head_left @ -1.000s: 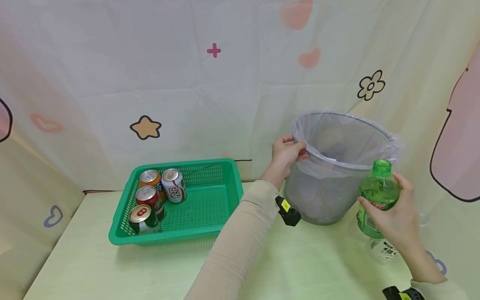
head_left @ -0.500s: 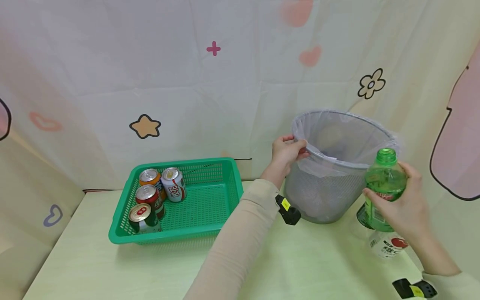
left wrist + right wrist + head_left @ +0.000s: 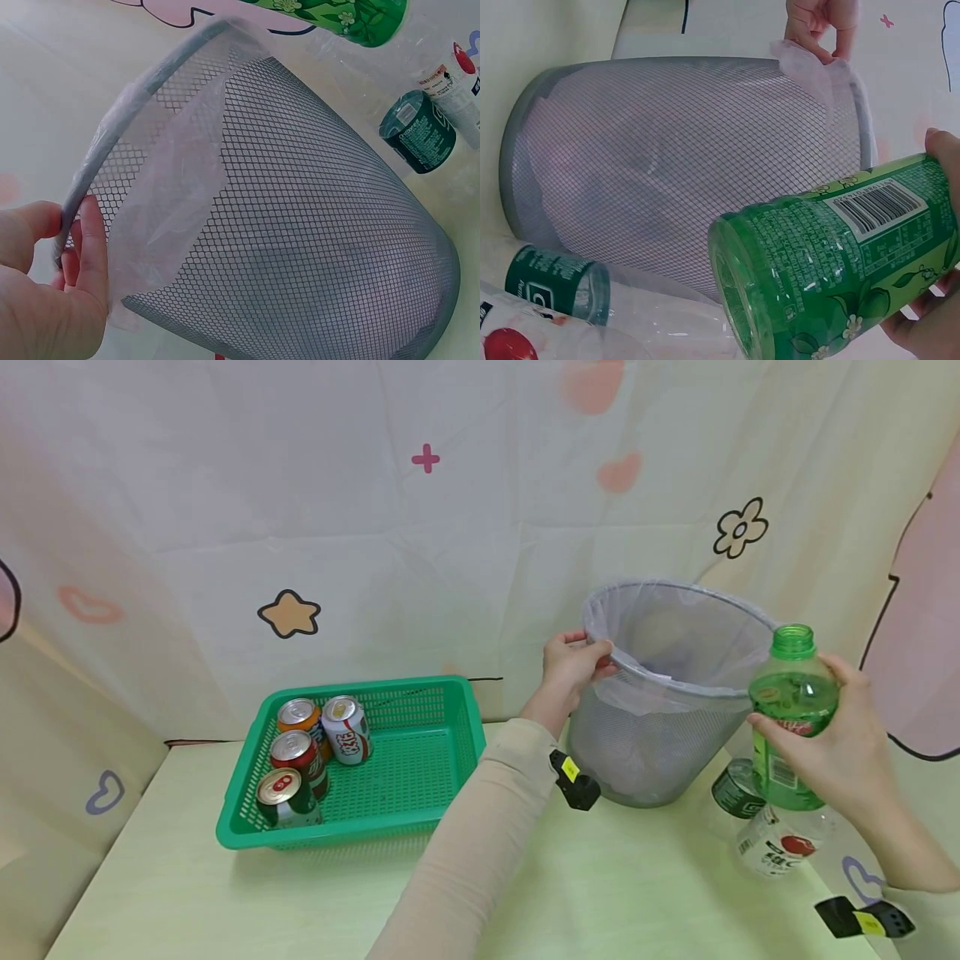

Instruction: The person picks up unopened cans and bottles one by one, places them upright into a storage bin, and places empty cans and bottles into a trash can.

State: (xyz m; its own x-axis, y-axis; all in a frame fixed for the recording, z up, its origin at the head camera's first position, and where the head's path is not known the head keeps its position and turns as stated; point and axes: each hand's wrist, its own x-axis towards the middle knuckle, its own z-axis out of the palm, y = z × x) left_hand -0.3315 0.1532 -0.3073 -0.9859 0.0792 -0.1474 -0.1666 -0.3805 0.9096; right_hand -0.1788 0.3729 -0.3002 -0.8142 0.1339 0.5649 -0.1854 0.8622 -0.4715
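A pale cloth (image 3: 450, 568) with little pictures hangs behind the tabletop (image 3: 615, 885). Near the back edge, the left hand (image 3: 572, 670) pinches the mesh bin (image 3: 637, 752) by its rim. By the right edge, the right hand (image 3: 851, 756) grips the green bottle (image 3: 793, 693), up in the air. Its top looks open, so hold it straight, squeeze softly and don't bump the two clear bottles (image 3: 776, 845) down below

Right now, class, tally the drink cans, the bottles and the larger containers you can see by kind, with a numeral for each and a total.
Cans: 4 (orange can, white can, red can, green can)
Bottles: 3 (green bottle, green-labelled bottle, white-labelled bottle)
Baskets: 1 (green basket)
Bins: 1 (mesh bin)
Total: 9
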